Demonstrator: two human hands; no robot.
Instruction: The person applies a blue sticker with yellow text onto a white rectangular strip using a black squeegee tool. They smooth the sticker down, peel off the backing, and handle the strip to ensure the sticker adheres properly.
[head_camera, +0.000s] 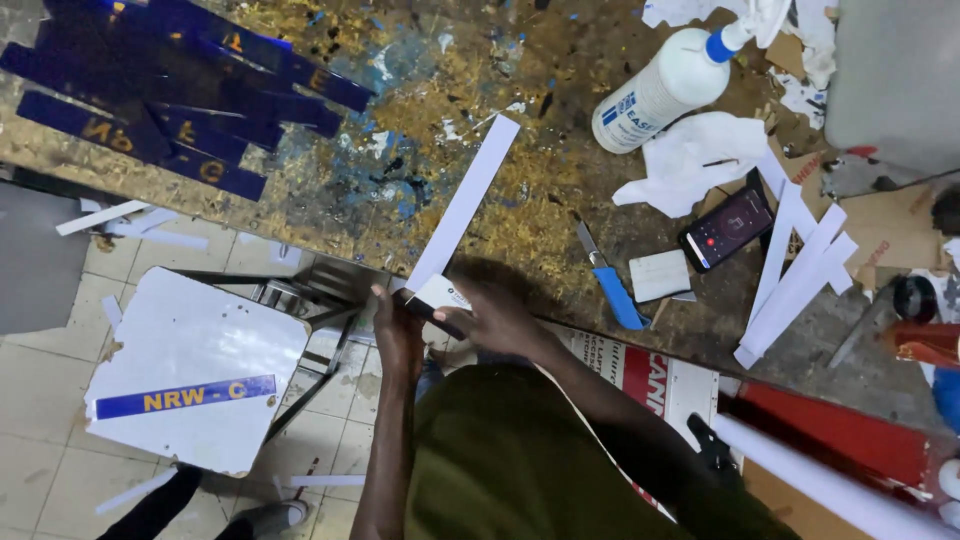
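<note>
Your hands (440, 320) sit at the near edge of the counter (420, 120), with a long white strip (465, 205) slanting away from them. Left of that strip you have open paint-spattered surface until the pile of blue strips (180, 90). To the right, passage narrows: a blue-handled knife (610, 275), a small white block (660, 275) and a phone (727, 230) lie close together, then crumpled paper (690, 160), a white bottle (665, 90) and a fan of white strips (795, 280).

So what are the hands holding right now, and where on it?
Both hold the long white strip at its near end by the table edge: left hand on the left side, right hand on the right.
</note>
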